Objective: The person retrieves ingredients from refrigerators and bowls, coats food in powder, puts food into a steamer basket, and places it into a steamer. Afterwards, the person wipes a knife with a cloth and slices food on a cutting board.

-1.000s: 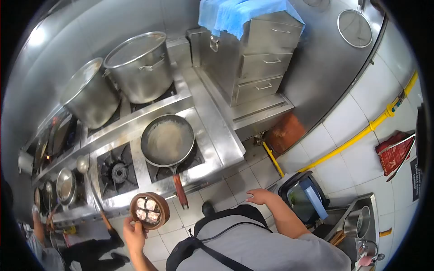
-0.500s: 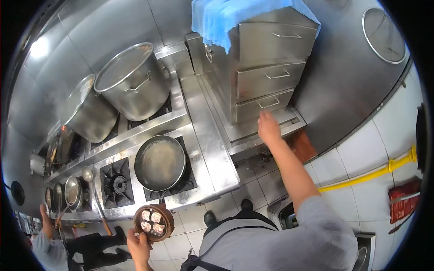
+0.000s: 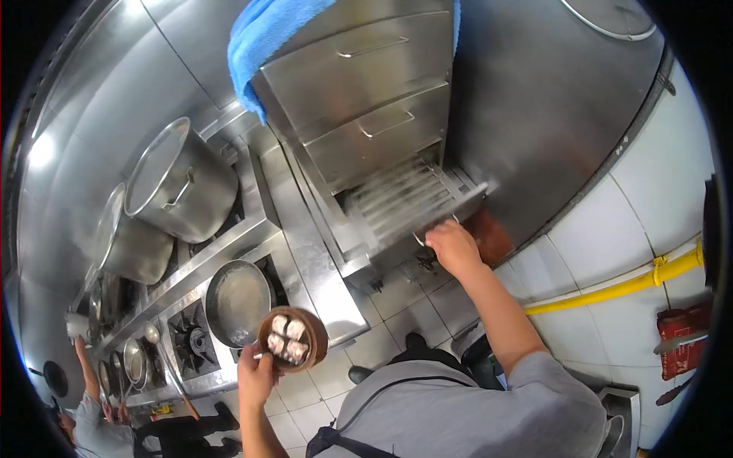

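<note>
In my left hand [image 3: 256,375] is a small round brown steamer basket [image 3: 319,347], gripped at its near-left rim. Several pale, pinkish dumplings [image 3: 288,328] sit inside it. Fingers of my right hand [image 3: 456,246] are wrapped round the handle [image 3: 419,239] of the lowest drawer [image 3: 401,200] in a steel steamer cabinet [image 3: 359,91]. That drawer is pulled out, showing a slatted rack with steam over it and nothing on the visible slats. Both drawers above it are closed.
A pan [image 3: 238,301] with cloudy liquid sits on the stove beside the basket. Two tall steel pots [image 3: 183,187] stand behind. A blue towel [image 3: 263,46] drapes the cabinet. Another person [image 3: 114,427] works at far left. A yellow pipe [image 3: 611,294] runs along the right wall.
My right hand has taken hold of the lowest drawer's handle and pulled the drawer out, with steam showing. The basket has moved right and up with my left hand. The view has shifted.
</note>
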A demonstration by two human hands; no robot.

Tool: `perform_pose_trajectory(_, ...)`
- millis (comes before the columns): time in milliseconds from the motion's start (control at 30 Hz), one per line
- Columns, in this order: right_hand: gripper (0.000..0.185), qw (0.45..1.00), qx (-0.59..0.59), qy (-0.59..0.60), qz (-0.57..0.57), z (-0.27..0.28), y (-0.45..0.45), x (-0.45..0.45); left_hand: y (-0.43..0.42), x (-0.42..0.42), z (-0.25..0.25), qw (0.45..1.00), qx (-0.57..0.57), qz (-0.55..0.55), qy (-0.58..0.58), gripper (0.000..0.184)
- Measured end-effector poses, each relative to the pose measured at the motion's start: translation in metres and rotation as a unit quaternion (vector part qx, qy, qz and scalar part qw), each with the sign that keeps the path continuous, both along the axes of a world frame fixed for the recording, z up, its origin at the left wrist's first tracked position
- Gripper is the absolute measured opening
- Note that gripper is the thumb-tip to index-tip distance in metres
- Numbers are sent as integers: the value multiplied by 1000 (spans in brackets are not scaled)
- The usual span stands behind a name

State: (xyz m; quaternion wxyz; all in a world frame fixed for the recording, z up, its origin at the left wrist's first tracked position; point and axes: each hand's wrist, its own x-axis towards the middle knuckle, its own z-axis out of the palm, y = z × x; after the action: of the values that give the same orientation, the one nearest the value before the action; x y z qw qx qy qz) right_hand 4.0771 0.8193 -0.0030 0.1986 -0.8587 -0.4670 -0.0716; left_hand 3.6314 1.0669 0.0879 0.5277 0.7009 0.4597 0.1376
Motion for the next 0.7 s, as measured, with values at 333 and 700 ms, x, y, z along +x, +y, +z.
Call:
perform_pose_trajectory(333, 9, 989, 104, 75, 73, 6, -112, -62, -13, 220, -90, 982, 69, -156, 84, 41)
perform_pose_trajectory(700, 11, 987, 137, -49, 66, -19, -57, -56, 10, 159, -73, 961, -203, -183, -49, 53)
